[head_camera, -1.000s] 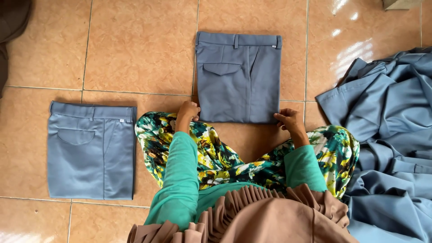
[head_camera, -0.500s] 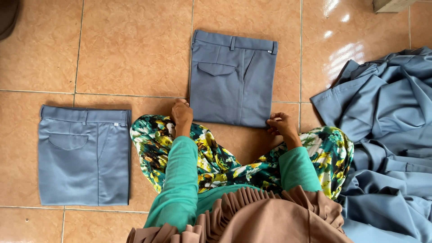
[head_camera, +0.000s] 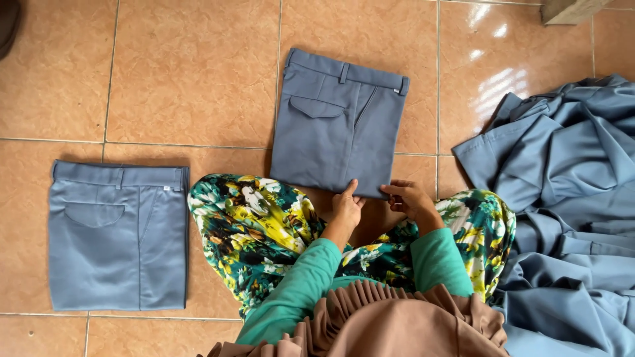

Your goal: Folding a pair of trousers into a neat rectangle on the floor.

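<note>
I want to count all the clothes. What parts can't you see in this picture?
Head view only:
- Heap of blue clothes: cut off by the right edge, pieces overlap, no count possible.
- Folded trousers: near hem partly hidden by left hand and right hand.
- Dark thing: cut off at top-left corner.

Floor (head_camera: 192, 73): glossy tan tiles w/ thin grout lines, glare patch at upper right. Lying flat on it are 2 folded grey-blue trousers: one at centre (head_camera: 337, 122), waistband up, pocket flap showing, straddling a grout line; the other at left (head_camera: 118, 235), well apart, also waistband up w/ a curved pocket. At right, a loose heap of the same grey-blue cloth (head_camera: 569, 198) spreads to the frame edge; a pale block corner (head_camera: 570, 9) sits at top right, and a dark object (head_camera: 8, 23) at top left, too cut off to ID.
</note>
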